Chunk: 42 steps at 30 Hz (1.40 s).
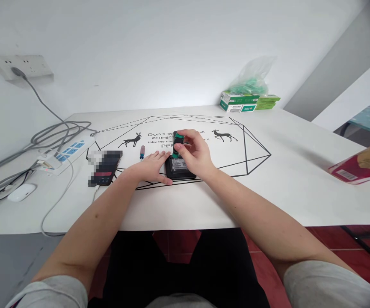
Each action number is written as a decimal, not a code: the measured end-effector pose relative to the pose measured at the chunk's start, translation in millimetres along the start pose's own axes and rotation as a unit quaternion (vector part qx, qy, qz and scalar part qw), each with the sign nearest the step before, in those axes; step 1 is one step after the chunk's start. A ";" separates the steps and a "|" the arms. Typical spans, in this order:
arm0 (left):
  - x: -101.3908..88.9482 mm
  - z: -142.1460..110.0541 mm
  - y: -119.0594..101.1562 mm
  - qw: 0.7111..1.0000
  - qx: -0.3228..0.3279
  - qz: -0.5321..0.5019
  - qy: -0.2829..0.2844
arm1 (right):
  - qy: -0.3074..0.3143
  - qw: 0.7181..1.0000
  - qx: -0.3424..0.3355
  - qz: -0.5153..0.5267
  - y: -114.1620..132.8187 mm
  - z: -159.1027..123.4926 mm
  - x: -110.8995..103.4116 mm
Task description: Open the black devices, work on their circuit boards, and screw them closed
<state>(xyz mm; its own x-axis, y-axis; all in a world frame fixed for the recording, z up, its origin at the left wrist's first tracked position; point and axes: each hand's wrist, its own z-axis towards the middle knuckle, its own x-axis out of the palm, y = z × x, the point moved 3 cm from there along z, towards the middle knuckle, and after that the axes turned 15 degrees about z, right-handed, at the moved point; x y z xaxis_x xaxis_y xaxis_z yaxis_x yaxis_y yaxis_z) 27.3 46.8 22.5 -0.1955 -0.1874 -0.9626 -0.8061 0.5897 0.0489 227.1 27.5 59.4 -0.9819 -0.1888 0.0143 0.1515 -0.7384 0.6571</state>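
A black flat rectangular device with a pale label (181,172) lies on the white table in front of me. My right hand (196,152) grips a screwdriver (178,143) with a green and black handle, held nearly upright over the device; its tip is too small to make out. My left hand (152,166) lies flat, fingers stretched out, against the device's left edge. Beyond that hand rests a second, smaller screwdriver (142,152) with a reddish, clear handle and blue collar.
Left of my hands are a phone (109,167), a power strip (72,149) with cables, a white earbud case (22,192) and glasses (7,188). Green boxes (239,100) under a plastic bag (252,77) stand at the back wall. A red and yellow package (361,164) is at right.
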 end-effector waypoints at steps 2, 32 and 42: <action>-0.4 -0.2 -0.2 1.000 0.001 -0.003 0.002 | -0.004 1.000 0.000 -0.003 -1.0 -0.2 0.3; -0.1 0.4 0.4 1.000 -0.002 0.009 0.006 | 0.040 0.998 -0.033 -0.019 10.3 -0.5 3.5; -1.3 0.5 -0.1 1.000 0.004 0.001 0.001 | 0.042 0.996 -0.078 -0.033 12.8 3.7 1.6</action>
<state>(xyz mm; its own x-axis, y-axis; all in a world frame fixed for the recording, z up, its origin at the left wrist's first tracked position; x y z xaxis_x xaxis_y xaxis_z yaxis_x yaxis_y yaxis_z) 27.9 47.3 23.7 -0.1990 -0.1881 -0.9618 -0.8007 0.5970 0.0490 227.1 20.2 70.7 -0.9783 -0.1852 -0.0931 0.1087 -0.8409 0.5301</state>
